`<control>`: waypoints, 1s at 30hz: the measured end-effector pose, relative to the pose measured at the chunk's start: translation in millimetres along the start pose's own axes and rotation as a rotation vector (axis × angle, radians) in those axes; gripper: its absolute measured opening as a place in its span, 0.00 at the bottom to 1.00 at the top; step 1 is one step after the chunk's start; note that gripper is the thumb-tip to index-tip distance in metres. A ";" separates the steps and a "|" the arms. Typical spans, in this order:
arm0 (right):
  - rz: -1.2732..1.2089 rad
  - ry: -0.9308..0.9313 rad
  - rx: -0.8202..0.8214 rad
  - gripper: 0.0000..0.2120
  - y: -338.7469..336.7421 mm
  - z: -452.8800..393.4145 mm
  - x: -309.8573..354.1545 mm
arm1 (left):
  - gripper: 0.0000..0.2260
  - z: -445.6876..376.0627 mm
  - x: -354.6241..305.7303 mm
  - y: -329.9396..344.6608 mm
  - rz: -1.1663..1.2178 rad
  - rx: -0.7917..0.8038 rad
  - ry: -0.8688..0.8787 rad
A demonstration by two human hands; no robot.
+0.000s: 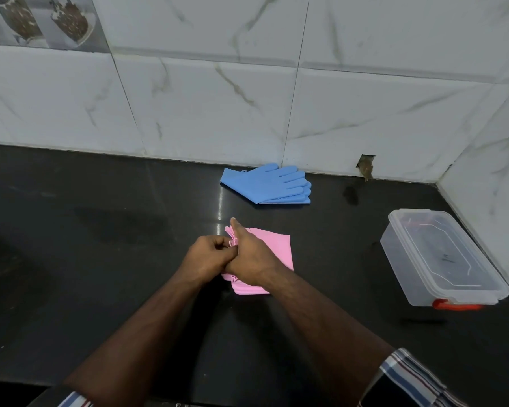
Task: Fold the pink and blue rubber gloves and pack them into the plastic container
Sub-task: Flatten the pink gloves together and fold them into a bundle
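Note:
The pink gloves (276, 248) lie on the black counter in the middle of the view, partly folded, with my two hands on their left half. My left hand (209, 255) is curled and pinches the glove fingers at the left edge. My right hand (249, 254) presses down on the pink gloves, thumb pointing up. The blue gloves (265, 183) lie flat and stacked near the back wall, fingers pointing right, untouched. The clear plastic container (441, 259) with its lid on and a red clasp stands at the right, apart from both hands.
White marble-look tiles form the back wall and the right wall, meeting in a corner behind the container. A chipped hole (365, 167) shows at the base of the back wall. The black counter (100, 230) stretches left.

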State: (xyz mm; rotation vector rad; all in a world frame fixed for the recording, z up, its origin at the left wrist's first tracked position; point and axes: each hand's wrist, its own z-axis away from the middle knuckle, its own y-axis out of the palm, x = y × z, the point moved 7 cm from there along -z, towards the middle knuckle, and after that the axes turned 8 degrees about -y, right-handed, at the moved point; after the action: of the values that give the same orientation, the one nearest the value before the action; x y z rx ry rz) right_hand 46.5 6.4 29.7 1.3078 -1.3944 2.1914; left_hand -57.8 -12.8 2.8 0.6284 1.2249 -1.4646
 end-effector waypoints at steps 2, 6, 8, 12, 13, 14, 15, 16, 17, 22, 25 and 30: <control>-0.013 -0.027 0.034 0.46 2.2 0.7 -1.4 | 0.08 -2.6 3.1 -1.9 -0.035 -0.022 -0.006; -0.086 -0.086 -0.272 0.31 -39.1 17.7 -21.8 | 0.05 -8.7 19.7 -8.0 0.018 -0.090 -0.083; 0.118 -0.034 -0.458 0.23 -64.1 28.9 -49.3 | 0.07 -9.8 28.1 -7.7 0.073 -0.111 -0.133; 0.403 0.111 -0.254 0.24 -49.3 37.0 -90.4 | 0.10 -8.7 35.6 -6.9 0.162 -0.163 -0.176; 0.440 0.110 -0.203 0.25 -40.5 37.4 -93.7 | 0.10 -8.2 36.9 -6.9 0.170 -0.170 -0.178; 0.467 0.107 -0.176 0.26 -33.7 37.5 -94.9 | 0.10 -7.9 37.9 -7.0 0.174 -0.178 -0.178; 0.487 0.114 -0.160 0.27 -28.4 37.4 -96.4 | 0.10 -7.7 39.0 -7.1 0.175 -0.185 -0.178; 0.502 0.124 -0.150 0.27 -24.4 37.1 -97.2 | 0.10 -7.0 38.8 -7.1 0.174 -0.192 -0.177; 0.520 0.137 -0.137 0.28 -20.6 36.9 -98.5 | 0.10 -6.3 38.2 -7.1 0.171 -0.199 -0.175; 0.615 0.174 -0.109 0.30 -9.9 37.5 -100.9 | 0.13 -3.6 33.2 -5.9 0.089 -0.222 -0.139; 0.635 0.197 -0.104 0.31 -5.2 37.3 -103.6 | 0.18 -2.5 32.2 -5.5 -0.021 -0.214 -0.120; 0.588 0.174 -0.083 0.31 -11.8 36.4 -102.8 | 0.20 -0.1 28.6 -5.5 -0.061 -0.225 -0.104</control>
State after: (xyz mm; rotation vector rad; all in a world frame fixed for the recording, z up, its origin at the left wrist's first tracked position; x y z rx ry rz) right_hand 132.8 8.6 -37.9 0.7082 -1.9544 2.4782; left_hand -71.1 -24.4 -20.4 0.3615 1.3133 -1.3670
